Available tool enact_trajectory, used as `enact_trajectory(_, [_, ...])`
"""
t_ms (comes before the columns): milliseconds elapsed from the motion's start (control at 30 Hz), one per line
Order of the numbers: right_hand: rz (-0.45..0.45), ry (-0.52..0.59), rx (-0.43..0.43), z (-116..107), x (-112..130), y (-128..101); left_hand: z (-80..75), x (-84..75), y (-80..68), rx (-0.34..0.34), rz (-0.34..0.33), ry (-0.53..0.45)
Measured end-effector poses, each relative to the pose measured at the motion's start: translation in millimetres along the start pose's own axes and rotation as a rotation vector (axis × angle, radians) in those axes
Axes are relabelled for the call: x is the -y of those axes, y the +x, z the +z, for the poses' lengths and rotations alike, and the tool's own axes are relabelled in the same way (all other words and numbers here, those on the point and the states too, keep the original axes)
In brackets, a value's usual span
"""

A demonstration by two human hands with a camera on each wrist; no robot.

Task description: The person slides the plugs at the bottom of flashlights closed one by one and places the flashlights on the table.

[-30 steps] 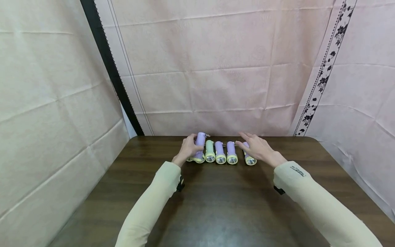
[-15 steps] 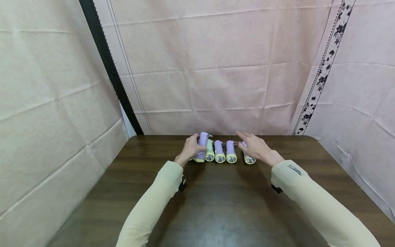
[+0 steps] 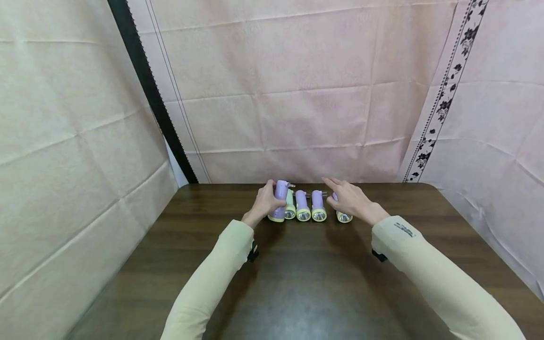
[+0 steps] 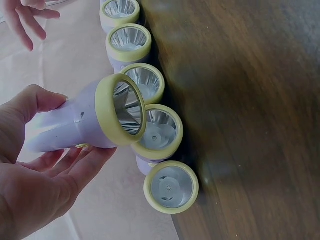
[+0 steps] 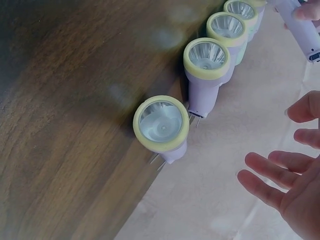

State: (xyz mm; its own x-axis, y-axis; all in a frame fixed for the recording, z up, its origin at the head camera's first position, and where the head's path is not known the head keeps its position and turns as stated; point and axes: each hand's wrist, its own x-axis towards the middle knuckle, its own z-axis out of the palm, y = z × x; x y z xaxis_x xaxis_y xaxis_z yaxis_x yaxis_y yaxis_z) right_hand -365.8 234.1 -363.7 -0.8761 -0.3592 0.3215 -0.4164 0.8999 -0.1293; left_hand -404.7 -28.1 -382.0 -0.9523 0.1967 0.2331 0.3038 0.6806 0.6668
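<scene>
Several small flashlights with purple or green bodies and yellow lens rims lie in a row at the far edge of the brown table (image 3: pixel 297 283), lenses facing me. My left hand (image 3: pixel 267 201) grips one purple flashlight (image 3: pixel 280 198) from the row's left end and holds it tilted above the others; in the left wrist view this held flashlight (image 4: pixel 95 120) sits between thumb and fingers. My right hand (image 3: pixel 345 196) hovers open, fingers spread, over the rightmost flashlight (image 3: pixel 343 216) without touching it. The right wrist view shows that flashlight (image 5: pixel 162 125) apart from the open right hand (image 5: pixel 290 185).
A green-bodied flashlight (image 3: pixel 290 208) and two purple ones (image 3: pixel 302 210) (image 3: pixel 318 209) lie side by side between my hands. Pink cloth (image 3: pixel 297 118) hangs right behind the row and along both sides. The near part of the table is bare wood.
My left hand has lifted the purple flashlight and tipped its tail end upward, off the row. The right hand stays hovering over the rightmost flashlight.
</scene>
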Motion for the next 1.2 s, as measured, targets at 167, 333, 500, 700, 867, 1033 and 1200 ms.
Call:
enact_trajectory(167, [-0.012,-0.008,-0.001,-1,3,1,0.1,-2.9,0.2,0.0,0.002,0.012])
enact_trajectory(333, [-0.019,-0.017,0.003,0,3,3,0.8,-4.4,0.2,-0.001,0.001,0.052])
enact_trajectory(500, [-0.021,-0.018,0.005,1,3,5,2.5,-2.7,0.0,0.006,-0.008,0.068])
enact_trajectory(700, [-0.033,-0.002,0.009,2,6,5,5.5,-1.1,1.0,0.038,-0.007,0.002])
enact_trajectory(867, [-0.054,0.022,-0.004,2,9,6,6.6,-3.5,1.1,0.04,0.021,0.016])
enact_trajectory(1033, [-0.046,0.054,0.009,2,12,8,7.9,-6.4,-0.2,0.028,0.048,0.047])
enact_trajectory(1200, [-0.058,0.081,0.025,3,15,8,9.8,-8.3,-1.3,0.031,0.046,0.061])
